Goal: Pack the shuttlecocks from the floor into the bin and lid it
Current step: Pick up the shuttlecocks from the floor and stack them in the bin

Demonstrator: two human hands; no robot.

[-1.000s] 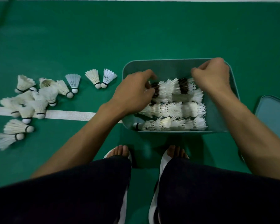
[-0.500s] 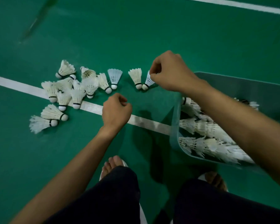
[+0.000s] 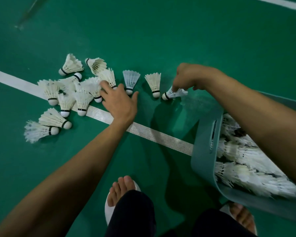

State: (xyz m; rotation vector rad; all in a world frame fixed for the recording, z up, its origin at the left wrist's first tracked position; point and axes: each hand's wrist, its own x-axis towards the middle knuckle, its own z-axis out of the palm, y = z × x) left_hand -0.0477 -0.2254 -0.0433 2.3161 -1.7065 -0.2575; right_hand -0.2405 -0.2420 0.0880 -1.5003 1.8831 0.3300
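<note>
Several white shuttlecocks (image 3: 72,93) lie in a loose pile on the green floor at the left. Two more lie apart: a pale blue one (image 3: 130,81) and a cream one (image 3: 154,83). My left hand (image 3: 120,103) is spread open over the pile's right edge, fingers touching shuttlecocks. My right hand (image 3: 189,78) pinches the feathers of a white shuttlecock (image 3: 173,94) lying on the floor. The teal bin (image 3: 205,151) stands at the right, holding rows of packed shuttlecocks; my right forearm hides part of it. No lid is in view.
A white court line (image 3: 154,135) runs diagonally across the floor under the pile and up to the bin. My feet in white sandals (image 3: 121,194) and dark trouser legs are at the bottom edge. Open green floor stretches beyond the shuttlecocks.
Both hands left the bin and swung left to the floor shuttlecocks. My left hand opened over the pile; my right hand came down onto the rightmost shuttlecock.
</note>
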